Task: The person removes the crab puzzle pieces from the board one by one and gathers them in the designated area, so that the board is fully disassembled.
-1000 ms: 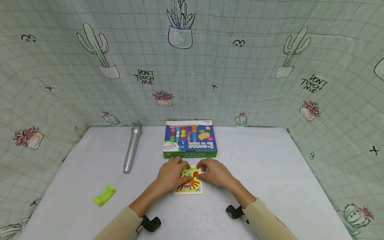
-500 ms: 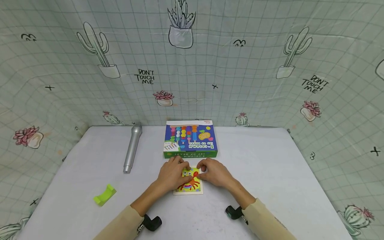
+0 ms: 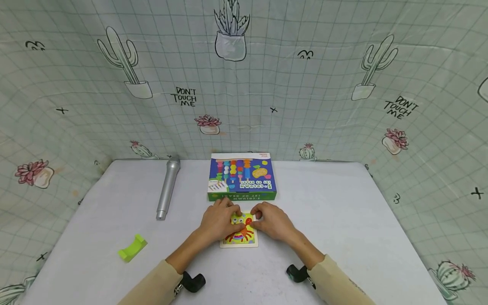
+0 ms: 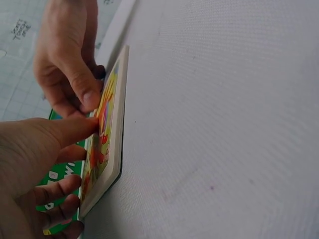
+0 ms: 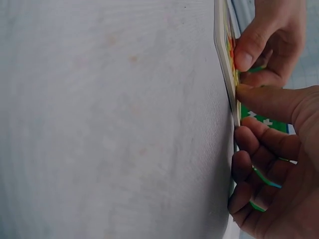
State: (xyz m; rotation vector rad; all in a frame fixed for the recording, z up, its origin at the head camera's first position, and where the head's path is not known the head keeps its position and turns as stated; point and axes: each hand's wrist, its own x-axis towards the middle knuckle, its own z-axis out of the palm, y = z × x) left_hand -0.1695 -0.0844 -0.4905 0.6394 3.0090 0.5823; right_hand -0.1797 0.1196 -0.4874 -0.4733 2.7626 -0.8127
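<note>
A square wooden crab jigsaw puzzle with a yellow face and pale frame lies flat on the white table, in the middle of the head view. My left hand grips its left side, the thumb on the picture and the curled fingers along the edge. From the other side my right hand pinches the upper right border between thumb and fingers. In the left wrist view the puzzle board appears edge-on, with both thumbs on its face. The hands hide its upper left part and right border.
Just behind the hands lies a blue and green bead-toy box. A silver microphone-shaped stick lies to the left, and a lime-green curved block sits nearer on that side. A patterned cloth rises behind the table.
</note>
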